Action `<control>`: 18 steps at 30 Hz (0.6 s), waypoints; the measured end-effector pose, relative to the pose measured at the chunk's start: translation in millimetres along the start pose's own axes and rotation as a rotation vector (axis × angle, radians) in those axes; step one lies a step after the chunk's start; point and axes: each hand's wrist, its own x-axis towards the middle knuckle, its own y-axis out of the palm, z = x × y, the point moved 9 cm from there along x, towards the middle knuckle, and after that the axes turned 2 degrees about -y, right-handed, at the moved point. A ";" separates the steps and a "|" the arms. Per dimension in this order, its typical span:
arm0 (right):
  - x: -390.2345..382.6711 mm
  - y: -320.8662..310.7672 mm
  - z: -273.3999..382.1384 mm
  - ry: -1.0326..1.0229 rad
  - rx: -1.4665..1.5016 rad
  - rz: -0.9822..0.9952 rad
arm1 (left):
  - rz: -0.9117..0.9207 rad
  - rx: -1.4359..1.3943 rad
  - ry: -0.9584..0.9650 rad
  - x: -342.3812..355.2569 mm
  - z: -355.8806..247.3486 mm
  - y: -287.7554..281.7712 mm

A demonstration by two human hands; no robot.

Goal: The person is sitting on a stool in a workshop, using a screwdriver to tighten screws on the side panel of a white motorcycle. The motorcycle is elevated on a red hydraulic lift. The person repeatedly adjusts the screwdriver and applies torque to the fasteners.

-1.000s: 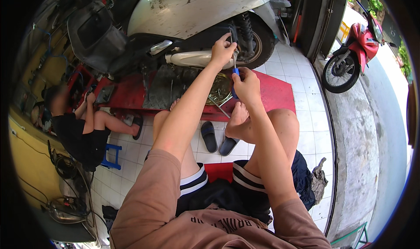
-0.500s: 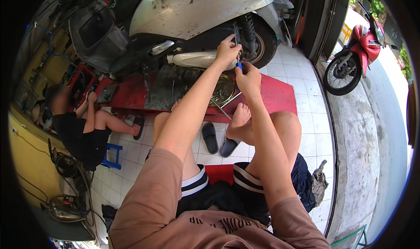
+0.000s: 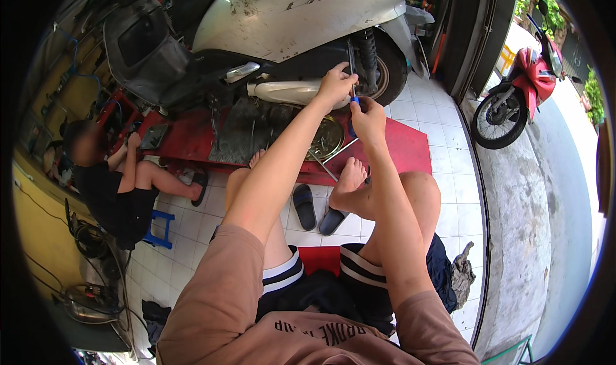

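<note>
Both my arms reach forward to the rear of a white scooter (image 3: 292, 25). My right hand (image 3: 370, 120) is closed round the blue handle of a screwdriver (image 3: 355, 100). Just beyond it my left hand (image 3: 336, 85) is closed, its fingertips pinched at the line of the screwdriver's shaft. What exactly those fingers grip is too small to make out. A narrow grey metal strip (image 3: 351, 52) rises beyond the left fingertips, beside the black shock absorber (image 3: 367, 47). Close behind the hands are the rear wheel (image 3: 391, 70) and the pale exhaust cover (image 3: 282, 91).
The scooter stands on a red platform (image 3: 410, 144). A round metal tray (image 3: 340, 134) lies below my hands, near my bare feet. Black slippers (image 3: 304, 206) rest on white tiles. Another person (image 3: 106, 192) sits at left by a blue stool (image 3: 168, 229). A red motorbike (image 3: 529, 76) stands outside.
The view has shifted slightly, so the scooter sits a little lower and further right. Both hands keep nearly the same place and grip. The right hand tilts slightly, showing more of the handle's lower end.
</note>
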 end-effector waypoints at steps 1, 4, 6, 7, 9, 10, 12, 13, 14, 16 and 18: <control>1.0 2.0 -1.9 0.030 0.073 0.028 | 0.008 -0.046 -0.041 -5.8 2.8 0.8; 11.1 21.9 -9.3 0.096 0.234 0.151 | 0.019 0.064 -0.211 -37.3 26.8 -6.1; 13.4 32.0 -2.7 0.241 0.388 0.270 | 0.046 -0.061 -0.391 -78.5 31.4 -5.0; 20.3 35.8 0.0 0.290 0.412 0.322 | 0.113 -0.184 -0.473 -100.4 22.9 -2.0; 31.8 41.9 -4.8 0.403 0.455 0.420 | 0.231 -0.429 -0.487 -124.3 6.7 10.9; 24.2 39.3 8.5 0.421 0.389 0.435 | 0.288 -0.555 -0.495 -135.0 2.3 16.0; 26.1 44.5 12.5 0.425 0.463 0.498 | 0.167 -0.507 -0.367 -143.5 -9.4 9.1; 24.9 48.9 18.0 0.425 0.502 0.534 | 0.100 -0.481 -0.301 -145.4 -15.0 2.8; 19.1 49.9 22.1 0.427 0.529 0.534 | 0.051 -0.483 -0.246 -141.0 -9.2 -3.6; 10.8 55.4 15.7 0.465 0.645 0.550 | -0.142 -0.065 0.040 -141.7 -30.0 -28.2; 10.9 52.9 8.0 0.473 0.729 0.476 | -0.318 0.215 0.188 -150.6 -50.9 -40.5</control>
